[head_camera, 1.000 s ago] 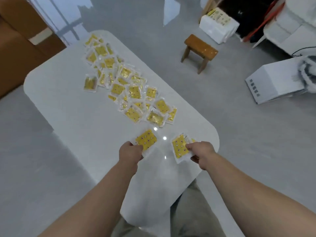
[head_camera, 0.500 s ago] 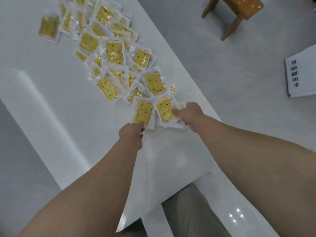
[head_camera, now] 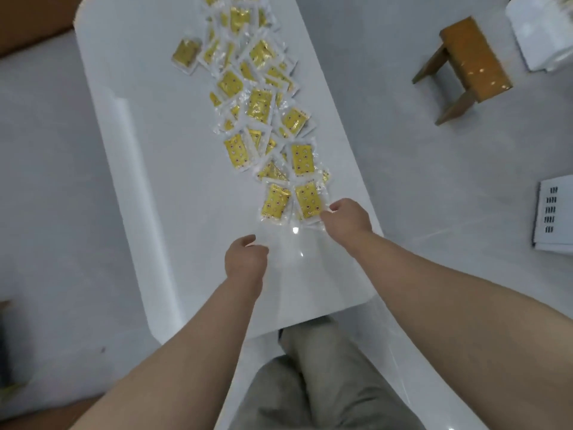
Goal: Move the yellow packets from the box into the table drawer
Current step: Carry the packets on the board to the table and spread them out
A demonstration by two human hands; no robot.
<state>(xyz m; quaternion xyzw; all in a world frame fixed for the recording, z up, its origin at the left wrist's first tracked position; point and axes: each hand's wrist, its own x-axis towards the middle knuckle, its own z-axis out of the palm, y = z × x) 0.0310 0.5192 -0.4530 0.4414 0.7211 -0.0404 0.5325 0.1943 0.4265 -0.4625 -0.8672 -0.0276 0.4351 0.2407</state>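
Several yellow packets [head_camera: 259, 104] in clear wrappers lie in a long overlapping row down the white table [head_camera: 148, 187]. The two nearest packets lie side by side at the near end of that row. My right hand [head_camera: 348, 220] pinches the wrapper edge of the right one [head_camera: 307, 200]. My left hand [head_camera: 246, 259] hovers just short of the left one [head_camera: 275, 201], fingers loosely curled and holding nothing. No drawer shows in this view.
A brown wooden stool [head_camera: 471, 57] stands on the grey floor right of the table. A white vented box [head_camera: 555, 218] lies at the right edge and another white box [head_camera: 539, 35] at top right. My knee [head_camera: 316, 383] is below the table's near edge.
My left hand has let go of its packet and drawn back toward me. Both packets now lie at the near end of the row. My right hand still holds its packet's edge.
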